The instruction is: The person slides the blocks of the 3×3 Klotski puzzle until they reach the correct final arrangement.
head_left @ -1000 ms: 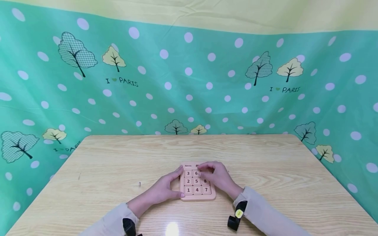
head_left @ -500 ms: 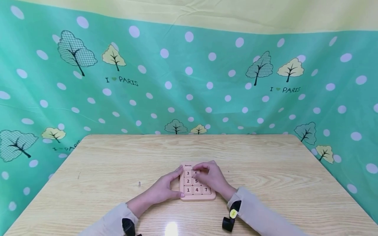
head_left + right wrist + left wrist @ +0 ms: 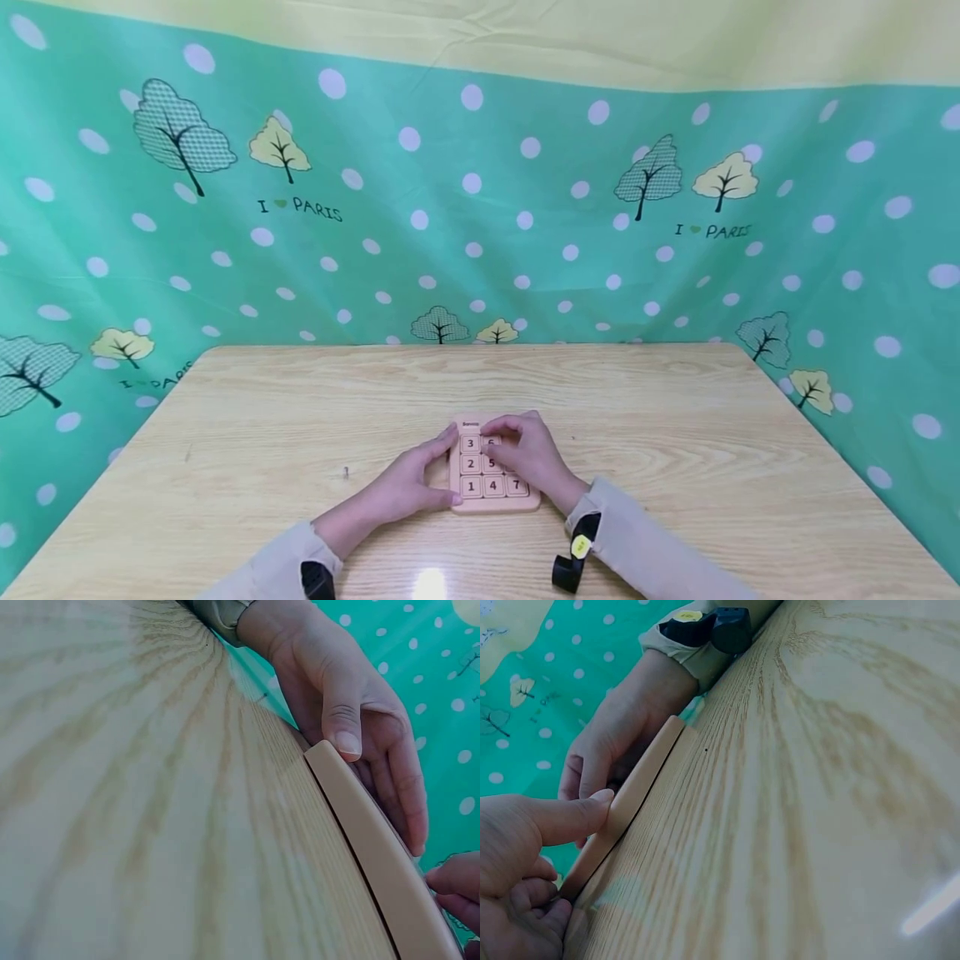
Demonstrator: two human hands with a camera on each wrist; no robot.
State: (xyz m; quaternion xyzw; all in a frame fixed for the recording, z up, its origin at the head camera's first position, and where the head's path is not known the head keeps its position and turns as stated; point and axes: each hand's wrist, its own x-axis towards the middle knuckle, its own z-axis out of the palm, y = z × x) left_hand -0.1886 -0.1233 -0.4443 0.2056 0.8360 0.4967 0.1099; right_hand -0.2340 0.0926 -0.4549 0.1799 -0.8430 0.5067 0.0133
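Note:
A pink sliding number puzzle (image 3: 495, 505) lies flat on the table, its numbered tiles in a square grid. My left hand (image 3: 408, 481) grips its left side, thumb at the near corner and fingertips by the far corner. Seen from the left wrist, the thumb (image 3: 577, 820) lies against the puzzle's edge (image 3: 634, 784). Over the upper right tiles is my right hand (image 3: 531, 454), with thumb and index finger parted around the 6 tile. It covers the tiles right of 5 and 6. Whether it pinches a tile, I cannot tell.
The wood-grain table (image 3: 300, 400) reaches back to a green dotted curtain (image 3: 472, 208). A small dark mark (image 3: 346, 472) shows on the tabletop left of the puzzle. Black wrist cameras sit on both sleeves, the right one (image 3: 567, 573) close to the tabletop.
My right hand has slid left across the top of the puzzle, from the right side of the 6 tile to its left side. My left hand keeps its hold; the view has shifted slightly.

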